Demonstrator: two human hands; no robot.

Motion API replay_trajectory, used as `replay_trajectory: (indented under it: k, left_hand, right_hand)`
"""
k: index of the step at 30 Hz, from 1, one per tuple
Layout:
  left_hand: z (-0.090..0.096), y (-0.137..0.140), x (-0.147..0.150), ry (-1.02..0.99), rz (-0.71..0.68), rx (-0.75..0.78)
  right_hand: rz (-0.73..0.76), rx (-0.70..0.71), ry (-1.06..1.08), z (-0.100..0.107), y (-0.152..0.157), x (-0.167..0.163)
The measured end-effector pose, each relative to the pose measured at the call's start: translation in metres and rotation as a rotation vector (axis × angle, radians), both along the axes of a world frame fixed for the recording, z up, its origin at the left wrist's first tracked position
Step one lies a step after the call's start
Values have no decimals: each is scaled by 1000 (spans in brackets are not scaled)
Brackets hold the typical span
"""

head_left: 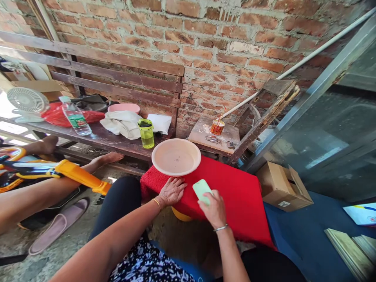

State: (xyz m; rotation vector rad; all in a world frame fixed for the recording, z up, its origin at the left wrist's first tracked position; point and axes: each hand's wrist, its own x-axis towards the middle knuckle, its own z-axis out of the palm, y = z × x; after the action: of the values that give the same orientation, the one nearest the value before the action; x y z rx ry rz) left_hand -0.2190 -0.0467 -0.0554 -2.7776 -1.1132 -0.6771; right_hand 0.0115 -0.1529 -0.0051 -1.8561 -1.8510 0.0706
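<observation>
My left hand (172, 192) lies palm down on the near edge of the red cloth (232, 196), fingers stretched out just below the basin. In my right hand (215, 209) is a mint-green flat rounded block (202, 189), gripped at its near end above the cloth; I cannot make out its exact kind. A pale pink basin (176, 156) rests at the cloth's far left corner, with small dark specks on its bottom.
A wooden bench (117, 145) at the back left bears a water bottle (76, 117), a green bottle (146, 134), a white cloth (122, 123) and a fan (28, 101). Another person's legs (53, 196) are at left. A cardboard box (273, 186) stands right.
</observation>
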Motion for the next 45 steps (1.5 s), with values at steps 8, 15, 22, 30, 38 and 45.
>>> replay_trajectory:
  k: [8, 15, 22, 30, 38, 45]
  left_hand:
    - [-3, 1, 0, -34, 0, 21]
    - [1, 0, 1, -27, -6, -3]
    - [-1, 0, 3, -23, 14, -9]
    - [-1, 0, 2, -19, 25, -3]
    - [-4, 1, 2, -20, 24, 3]
    - [0, -1, 2, -20, 25, -27]
  right_hand:
    - [-96, -188, -52, 2, 12, -2]
    - [-728, -334, -9, 4, -33, 124]
    - [-1014, -256, 131, -3, -48, 158]
    - [-130, -27, -32, -13, 15, 32]
    - [-31, -98, 52, -25, 12, 28]
    - [-708, -239, 232, -12, -36, 134]
